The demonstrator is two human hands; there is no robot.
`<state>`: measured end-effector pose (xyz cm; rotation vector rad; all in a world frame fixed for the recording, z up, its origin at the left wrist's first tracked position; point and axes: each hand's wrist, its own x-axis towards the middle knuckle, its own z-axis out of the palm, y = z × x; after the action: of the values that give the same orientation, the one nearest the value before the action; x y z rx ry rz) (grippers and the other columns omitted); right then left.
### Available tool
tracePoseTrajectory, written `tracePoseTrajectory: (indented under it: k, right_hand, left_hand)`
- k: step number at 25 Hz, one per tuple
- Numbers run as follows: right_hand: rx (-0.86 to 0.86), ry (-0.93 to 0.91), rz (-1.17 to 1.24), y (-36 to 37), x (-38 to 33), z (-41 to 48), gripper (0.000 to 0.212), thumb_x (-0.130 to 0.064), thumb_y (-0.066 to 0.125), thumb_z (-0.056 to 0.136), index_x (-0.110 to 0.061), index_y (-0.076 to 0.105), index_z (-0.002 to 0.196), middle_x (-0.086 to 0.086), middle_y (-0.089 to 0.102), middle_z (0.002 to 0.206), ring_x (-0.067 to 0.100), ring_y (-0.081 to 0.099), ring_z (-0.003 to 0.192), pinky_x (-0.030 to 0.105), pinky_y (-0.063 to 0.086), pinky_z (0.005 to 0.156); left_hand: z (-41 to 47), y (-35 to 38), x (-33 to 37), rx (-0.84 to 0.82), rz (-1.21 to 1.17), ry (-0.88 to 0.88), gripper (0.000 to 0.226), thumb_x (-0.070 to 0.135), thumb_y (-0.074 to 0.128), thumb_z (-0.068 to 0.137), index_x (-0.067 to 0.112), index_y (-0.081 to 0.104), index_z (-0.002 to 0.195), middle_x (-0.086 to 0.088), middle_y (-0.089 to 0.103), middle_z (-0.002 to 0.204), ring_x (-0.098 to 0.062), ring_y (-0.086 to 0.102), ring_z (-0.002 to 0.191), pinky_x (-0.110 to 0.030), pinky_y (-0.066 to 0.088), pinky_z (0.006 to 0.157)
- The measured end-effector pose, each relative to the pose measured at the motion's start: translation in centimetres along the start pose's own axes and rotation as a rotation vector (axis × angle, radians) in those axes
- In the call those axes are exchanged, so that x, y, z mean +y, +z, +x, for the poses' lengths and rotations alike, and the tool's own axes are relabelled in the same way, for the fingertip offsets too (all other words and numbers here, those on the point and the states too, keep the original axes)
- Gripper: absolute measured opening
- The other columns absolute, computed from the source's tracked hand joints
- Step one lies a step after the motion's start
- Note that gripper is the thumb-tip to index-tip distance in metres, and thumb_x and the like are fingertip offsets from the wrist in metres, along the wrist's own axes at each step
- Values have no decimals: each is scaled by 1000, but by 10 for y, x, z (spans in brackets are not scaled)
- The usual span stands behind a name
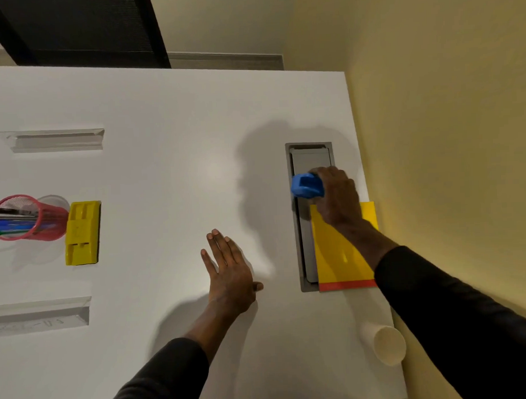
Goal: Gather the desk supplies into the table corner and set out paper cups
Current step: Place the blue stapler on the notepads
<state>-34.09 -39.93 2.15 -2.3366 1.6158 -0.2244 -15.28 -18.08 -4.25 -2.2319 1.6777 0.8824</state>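
My right hand grips a small blue plastic object over the grey cable hatch near the table's right edge. Under my wrist lies a yellow notepad with a red bottom strip. My left hand hovers flat and open above the middle of the white table, holding nothing. A white paper cup stands at the right edge, close to me. At the far left are a pink mesh pen holder with pens, a clear cup behind it, and a yellow eraser block.
Two recessed slots are set into the tabletop on the left. A yellow wall runs just beside the table's right edge. A dark panel stands beyond the far edge.
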Motion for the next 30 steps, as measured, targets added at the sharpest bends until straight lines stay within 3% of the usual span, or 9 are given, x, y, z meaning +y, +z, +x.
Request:
tracePoseTrajectory:
  k: [9, 20, 30]
  right_hand:
    - [-121, -29, -131, -25, 82, 12, 59, -5, 83, 75, -6, 61, 130, 18, 68, 120, 35, 66, 107, 47, 55, 95]
    - [-319, 12, -209, -17, 104, 21, 65, -3, 82, 80, -10, 56, 139, 17, 65, 128, 35, 62, 116, 49, 51, 103]
    - [-352, 47, -207, -18, 108, 25, 71, -8, 89, 74, -13, 54, 136, 15, 66, 123, 31, 64, 109, 47, 55, 99]
  left_hand:
    - [1, 3, 0, 10, -15, -40, 137, 70, 65, 86, -19, -17, 152, -45, -38, 153, -59, -36, 146, -75, 4, 123]
    - [1, 4, -2, -45, -86, -54, 139, 65, 69, 86, -13, -26, 151, -38, -47, 151, -52, -46, 143, -72, -4, 124]
    - [2, 1, -2, -73, -94, -50, 139, 64, 68, 87, -12, -30, 150, -37, -51, 149, -53, -47, 142, -72, -7, 123]
